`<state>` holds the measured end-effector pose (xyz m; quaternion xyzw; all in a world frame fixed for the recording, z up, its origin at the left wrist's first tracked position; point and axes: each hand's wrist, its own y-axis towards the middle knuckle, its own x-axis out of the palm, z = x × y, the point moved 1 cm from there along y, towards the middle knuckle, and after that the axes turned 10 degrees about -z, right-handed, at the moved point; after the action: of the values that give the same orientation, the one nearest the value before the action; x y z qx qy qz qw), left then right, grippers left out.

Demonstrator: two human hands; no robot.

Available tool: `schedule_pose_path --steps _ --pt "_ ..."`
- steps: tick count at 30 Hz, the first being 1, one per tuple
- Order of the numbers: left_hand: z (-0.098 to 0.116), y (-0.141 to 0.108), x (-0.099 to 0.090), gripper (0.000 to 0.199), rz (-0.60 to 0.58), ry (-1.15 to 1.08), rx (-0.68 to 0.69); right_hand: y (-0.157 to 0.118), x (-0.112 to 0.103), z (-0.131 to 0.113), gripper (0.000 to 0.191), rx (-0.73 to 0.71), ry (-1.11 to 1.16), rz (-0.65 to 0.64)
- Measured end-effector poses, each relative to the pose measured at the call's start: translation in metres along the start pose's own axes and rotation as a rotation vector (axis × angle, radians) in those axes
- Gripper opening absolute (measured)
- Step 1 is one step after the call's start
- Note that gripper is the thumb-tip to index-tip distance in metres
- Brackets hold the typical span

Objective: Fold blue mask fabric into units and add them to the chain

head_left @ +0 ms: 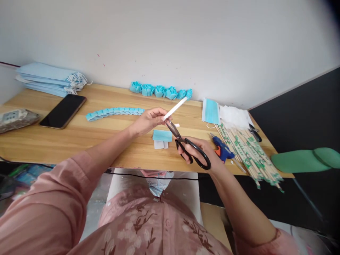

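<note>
A narrow white strip (175,107) is pinched between the fingers of my left hand (152,119), its free end pointing up and right. Black-handled scissors (197,153) sit in my right hand (202,148), fingers through the loops. The tips of their blades touch or lie just by the strip's lower end, close to my left fingertips; whether they are cutting cannot be made out. Below the hands, small blue and white mask-fabric pieces (162,136) lie on the wooden table (119,141). A tiny white scrap (177,125) rests behind the blades.
Blue fabric flowers (159,91) line the wall, with a folded blue strip (114,112) nearer. At left are stacked masks (45,76), a phone (63,111) and a wrapped package (17,119). At right: a mask (210,111), a blue glue gun (223,148), wrapped sticks (247,150), a green bottle (294,161).
</note>
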<state>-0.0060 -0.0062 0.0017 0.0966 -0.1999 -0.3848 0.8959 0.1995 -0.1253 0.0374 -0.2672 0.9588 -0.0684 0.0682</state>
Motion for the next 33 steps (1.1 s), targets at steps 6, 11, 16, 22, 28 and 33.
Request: schedule_pose_path --steps 6,11,16,22,28,33 --pt "0.001 -0.002 0.005 0.034 -0.045 0.009 -0.011 0.006 -0.002 -0.002 0.056 0.015 -0.012 0.062" --pt "0.001 -0.002 0.004 0.034 -0.057 -0.019 0.005 0.005 -0.002 0.001 0.061 0.020 -0.020 0.070" --pt "0.002 -0.001 0.002 0.037 -0.039 -0.044 -0.001 0.001 -0.006 0.002 0.058 0.019 -0.034 0.116" --pt "0.000 -0.002 0.004 0.035 -0.061 0.002 -0.020 0.007 -0.006 0.006 0.062 0.009 -0.027 0.090" --pt "-0.001 -0.002 0.004 0.034 -0.067 -0.004 -0.026 0.012 -0.005 0.008 0.064 -0.005 -0.024 0.087" --pt "-0.001 -0.002 0.004 0.033 -0.082 -0.031 -0.012 0.014 -0.004 0.007 0.064 -0.008 -0.041 0.091"
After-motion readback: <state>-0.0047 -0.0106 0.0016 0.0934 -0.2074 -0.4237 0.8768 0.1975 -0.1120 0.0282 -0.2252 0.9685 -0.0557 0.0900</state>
